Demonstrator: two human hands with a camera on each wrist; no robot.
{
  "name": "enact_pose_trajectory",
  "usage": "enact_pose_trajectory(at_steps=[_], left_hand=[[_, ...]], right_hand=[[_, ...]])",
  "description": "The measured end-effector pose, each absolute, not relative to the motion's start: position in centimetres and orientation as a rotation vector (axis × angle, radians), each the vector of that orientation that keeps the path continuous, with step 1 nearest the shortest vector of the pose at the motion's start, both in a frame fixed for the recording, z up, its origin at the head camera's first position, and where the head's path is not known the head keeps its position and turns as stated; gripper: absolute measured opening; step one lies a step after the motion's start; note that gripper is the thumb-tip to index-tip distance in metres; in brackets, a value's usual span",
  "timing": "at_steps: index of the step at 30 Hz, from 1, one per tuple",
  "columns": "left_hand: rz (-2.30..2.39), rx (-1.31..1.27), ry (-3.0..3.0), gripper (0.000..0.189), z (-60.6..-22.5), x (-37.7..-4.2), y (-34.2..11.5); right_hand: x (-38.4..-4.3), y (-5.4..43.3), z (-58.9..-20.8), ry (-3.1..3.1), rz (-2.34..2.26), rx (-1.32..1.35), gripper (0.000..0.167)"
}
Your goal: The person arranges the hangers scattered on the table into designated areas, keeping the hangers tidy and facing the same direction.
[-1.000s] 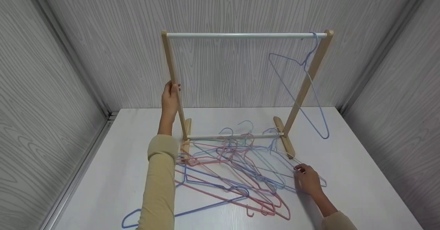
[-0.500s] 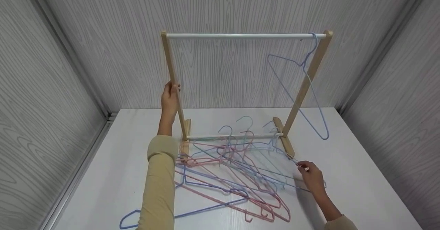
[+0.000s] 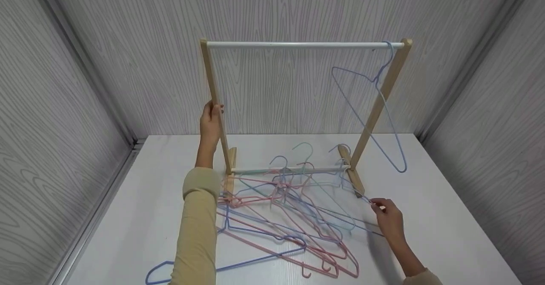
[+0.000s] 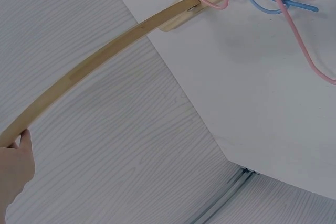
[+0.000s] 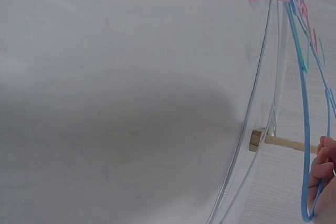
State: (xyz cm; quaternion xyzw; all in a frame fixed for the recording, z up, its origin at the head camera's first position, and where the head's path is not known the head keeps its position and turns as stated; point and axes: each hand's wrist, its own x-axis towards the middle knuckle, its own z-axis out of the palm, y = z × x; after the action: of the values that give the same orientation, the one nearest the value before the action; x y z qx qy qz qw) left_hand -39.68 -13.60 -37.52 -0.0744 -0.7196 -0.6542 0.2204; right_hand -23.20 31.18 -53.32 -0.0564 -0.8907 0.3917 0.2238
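My left hand (image 3: 210,125) grips the left wooden post (image 3: 208,70) of a small clothes rack about halfway up, thumb on the near side; the left wrist view shows the same post (image 4: 100,53). At the right, my right hand (image 3: 389,219) pinches the shoulder of a blue hanger, thumb against fingers. In the right wrist view that blue hanger (image 5: 306,129) bends round beside the fingers. Its far part overlaps the tangled pile, where pink hangers (image 3: 259,249), a green hanger (image 3: 330,193) and more blue ones lie. One blue hanger (image 3: 349,102) hangs from the rack's white top rail (image 3: 298,44).
The rack's lower rail (image 3: 255,169) and wooden feet (image 3: 357,185) stand on the white table (image 3: 136,200), with several hanger hooks rising over them. A dark blue hanger (image 3: 255,260) reaches toward the front left, partly behind the left sleeve (image 3: 196,234). Wood-grain panels enclose the table.
My right hand has taken the blue hanger's shoulder and moved slightly right and back, raising it. Nearby hooks and hangers have shifted with it. My left hand stays on the post.
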Motion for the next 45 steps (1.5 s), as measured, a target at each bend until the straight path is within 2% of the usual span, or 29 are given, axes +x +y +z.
enact_pose_trajectory(at_steps=[24, 36, 45], left_hand=[[-1.839, -0.217, -1.987, 0.043, -37.6, -39.8, -13.7], [-1.869, -0.205, -1.988, 0.039, -35.4, -37.0, -13.0], [-1.817, -0.216, -1.981, 0.042, -37.7, -39.7, -13.6]], right_hand=[[-21.8, 32.5, -53.5, -2.461, 1.185, -0.297, 0.016], [-21.1, 33.3, -53.6, -2.428, 1.212, -0.358, 0.016], [-20.8, 34.0, -53.7, -2.399, 1.23, -0.395, 0.017]])
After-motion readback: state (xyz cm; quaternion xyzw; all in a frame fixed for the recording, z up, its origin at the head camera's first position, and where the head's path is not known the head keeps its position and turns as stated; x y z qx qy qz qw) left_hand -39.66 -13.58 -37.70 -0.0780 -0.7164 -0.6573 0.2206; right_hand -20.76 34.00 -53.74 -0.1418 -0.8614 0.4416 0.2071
